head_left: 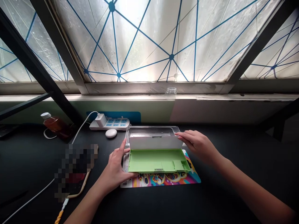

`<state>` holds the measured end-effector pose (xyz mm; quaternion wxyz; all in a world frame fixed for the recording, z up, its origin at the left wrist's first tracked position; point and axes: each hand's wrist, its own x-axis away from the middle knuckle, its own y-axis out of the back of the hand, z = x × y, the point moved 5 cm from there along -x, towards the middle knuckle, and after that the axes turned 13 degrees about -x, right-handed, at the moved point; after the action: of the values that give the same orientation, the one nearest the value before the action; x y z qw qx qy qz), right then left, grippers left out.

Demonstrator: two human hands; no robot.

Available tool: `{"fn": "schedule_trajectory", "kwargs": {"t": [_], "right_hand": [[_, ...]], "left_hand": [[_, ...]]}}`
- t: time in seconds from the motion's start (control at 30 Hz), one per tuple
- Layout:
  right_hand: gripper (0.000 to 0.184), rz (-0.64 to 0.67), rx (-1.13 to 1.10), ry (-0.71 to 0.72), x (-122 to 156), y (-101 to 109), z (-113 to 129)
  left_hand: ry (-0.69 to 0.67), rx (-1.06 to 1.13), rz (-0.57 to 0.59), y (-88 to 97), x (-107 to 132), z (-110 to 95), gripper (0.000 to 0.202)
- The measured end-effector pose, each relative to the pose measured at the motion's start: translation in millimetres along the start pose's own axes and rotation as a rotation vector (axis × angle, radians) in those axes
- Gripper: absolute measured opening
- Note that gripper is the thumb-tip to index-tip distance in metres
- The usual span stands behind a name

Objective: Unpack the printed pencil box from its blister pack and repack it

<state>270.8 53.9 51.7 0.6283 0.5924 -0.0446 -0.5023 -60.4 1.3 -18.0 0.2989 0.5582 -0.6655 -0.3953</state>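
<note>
A green plastic case (157, 161) lies open on a colourful mat (163, 179) in the middle of the black desk. Its white inner flap (155, 142) stands up, and a clear lid (151, 130) lies back behind it. My left hand (116, 169) grips the case's left end, thumb on the front edge and index finger up along the flap. My right hand (198, 143) rests its fingertips on the flap's upper right corner, fingers stretched. The green tray looks empty.
A white power strip (109, 123) with a charger plug sits by the wall, a small white oval puck (111, 133) in front of it. A bottle of brown liquid (56, 125) lies at the left. A blurred phone-like thing (74, 169) with cables lies left of the mat.
</note>
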Motion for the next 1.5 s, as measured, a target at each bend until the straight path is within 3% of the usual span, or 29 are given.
{"fn": "schedule_trajectory", "kwargs": {"t": [0.13, 0.3, 0.37, 0.43, 0.5, 0.63, 0.73, 0.83, 0.9, 1.0, 1.17, 1.27, 1.37, 1.5], "right_hand": [[0.033, 0.007, -0.184, -0.124, 28.0, 3.0, -15.9], [0.036, 0.168, -0.235, -0.034, 51.8, -3.6, -3.5], [0.048, 0.234, -0.224, -0.015, 56.7, -8.9, -0.4], [0.067, 0.251, -0.215, -0.001, 58.8, -12.9, 1.2], [0.065, 0.210, -0.226, 0.009, 59.4, -14.0, 1.5], [0.036, 0.074, -0.358, -0.119, 62.0, -10.6, -7.7], [0.037, 0.088, -0.473, -0.308, 64.7, -12.6, -18.1], [0.040, 0.160, -0.469, -0.389, 63.6, -17.0, -21.5], [0.039, 0.189, -0.384, -0.385, 61.1, -18.7, -21.3], [0.035, 0.168, -0.219, -0.317, 55.6, -17.6, -16.5], [0.026, 0.091, -0.021, -0.136, 38.4, -17.0, 14.7], [0.024, 0.155, -0.052, -0.103, 22.6, -31.6, 40.5], [0.035, 0.260, -0.099, -0.105, 6.4, -55.2, 59.8], [0.029, 0.301, -0.113, -0.153, -5.7, -79.3, 64.3]], "left_hand": [[-0.003, -0.007, 0.008, 1.0, -0.6, 0.1, 0.116], [-0.005, -0.028, -0.005, 2.8, -1.1, -1.1, 0.085], [-0.012, -0.053, -0.029, 3.2, -2.2, -1.9, 0.068], [-0.019, -0.072, -0.049, 3.4, -3.6, -2.3, 0.058], [-0.033, -0.077, -0.061, 3.8, -4.7, -2.4, 0.057], [-0.168, -0.068, -0.038, 0.7, -3.8, -8.3, 0.073], [-0.233, -0.114, -0.014, -5.7, -1.0, -14.1, 0.082], [-0.183, -0.129, 0.009, -10.7, 0.7, -16.1, 0.100], [-0.166, -0.114, 0.024, -11.6, 1.5, -17.2, 0.108], [-0.185, -0.092, 0.041, -10.8, 2.1, -19.1, 0.104], [-0.180, -0.096, -0.018, -9.0, 0.4, -20.0, 0.108], [-0.180, -0.096, -0.058, -10.4, -0.5, -20.6, 0.118], [-0.187, -0.112, -0.085, -12.1, -0.4, -20.4, 0.129], [-0.181, -0.133, -0.092, -13.4, -0.5, -19.8, 0.139]]}}
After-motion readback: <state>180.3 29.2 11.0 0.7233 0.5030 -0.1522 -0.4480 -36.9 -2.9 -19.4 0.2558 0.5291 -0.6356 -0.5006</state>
